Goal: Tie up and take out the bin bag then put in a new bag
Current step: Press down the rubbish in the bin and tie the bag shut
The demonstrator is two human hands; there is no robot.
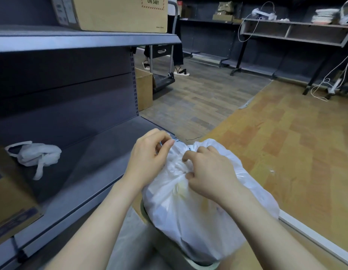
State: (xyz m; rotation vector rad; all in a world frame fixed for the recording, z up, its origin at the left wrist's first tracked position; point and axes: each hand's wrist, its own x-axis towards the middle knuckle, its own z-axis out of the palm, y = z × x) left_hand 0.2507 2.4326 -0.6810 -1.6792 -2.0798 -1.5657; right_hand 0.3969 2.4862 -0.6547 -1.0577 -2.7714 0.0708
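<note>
**binwatcher:** Bag's at the bottom middle of the shot. Full white bin bag (198, 207), bulging, sitting in a pale green bin (203, 266) whose rim just peeks out underneath it. The neck is bunched up into a twist on top.

**shelfguy:** What are the hands doing?

**binwatcher:** Both are on the gathered top. Left hand (148, 158) has its fingers curled with thumb and fingertips pinching a bit of the bag's plastic up at the far side of the knot area. Right hand (208, 172) is also curled, fingers dug into the bunched neck and gripping it. Bare forearms come in from the bottom edge.

**shelfguy:** Is it actually knotted?

**binwatcher:** Can't tell, the fingers cover the middle of the twist.

**shelfguy:** Anything else around?

**binwatcher:** Grey metal shelving (76, 38) on the left. On its low shelf lies a crumpled white plastic bag (36, 154) with loose handles, well apart from the bin. A cardboard box (118, 12) marked UN 3481 sits on the upper shelf, and another brown box (144, 88) stands on the floor past the shelf end. Wood-pattern floor (295, 143) on the right, long dark table (295, 30) at the back with stuff piled on it and white cables (336, 71) hanging down. Someone's legs in sandals (181, 72) stand by a trolley (163, 78) in the far aisle.
</note>
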